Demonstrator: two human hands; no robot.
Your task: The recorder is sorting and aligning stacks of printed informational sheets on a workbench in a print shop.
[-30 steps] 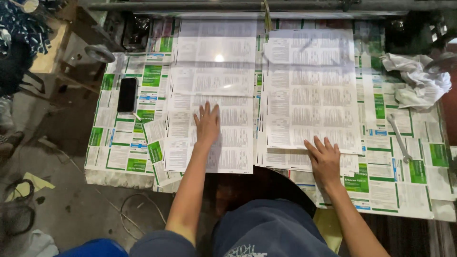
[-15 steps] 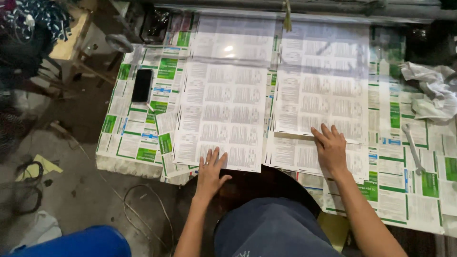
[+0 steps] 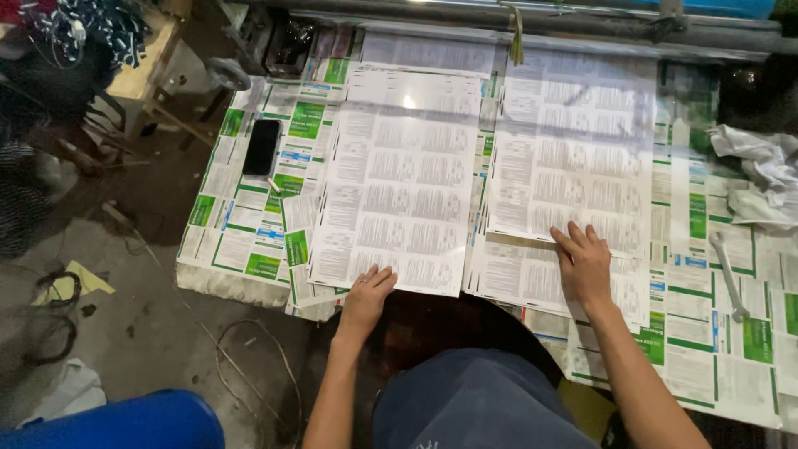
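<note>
Both hands were flat and unclenched, grasping nothing. I recorded the left hand (image 3: 368, 293) with its fingers spread on the near edge of the left printed sheet stack (image 3: 401, 187), palm hanging off the table's near side. The right hand (image 3: 584, 264) lay palm down on the right printed sheet stack (image 3: 573, 150), fingertips at the step where the upper sheets ended and a lower sheet showed beneath.

Compared with a second earlier, the left hand had drawn back from well up on its stack to the near edge, and the right hand had moved up onto its stack from below it. I judged this to be squaring of the two piles, not lifting, since no sheet was pinched.

Taking the left stack as landmark: the right stack lay just beside it, to the right; a black phone (image 3: 261, 146) lay to its left on the green-and-white sheets covering the table (image 3: 241, 249). Well to the right of it were a metal spanner (image 3: 728, 274) and a crumpled white cloth (image 3: 761, 170).
</note>
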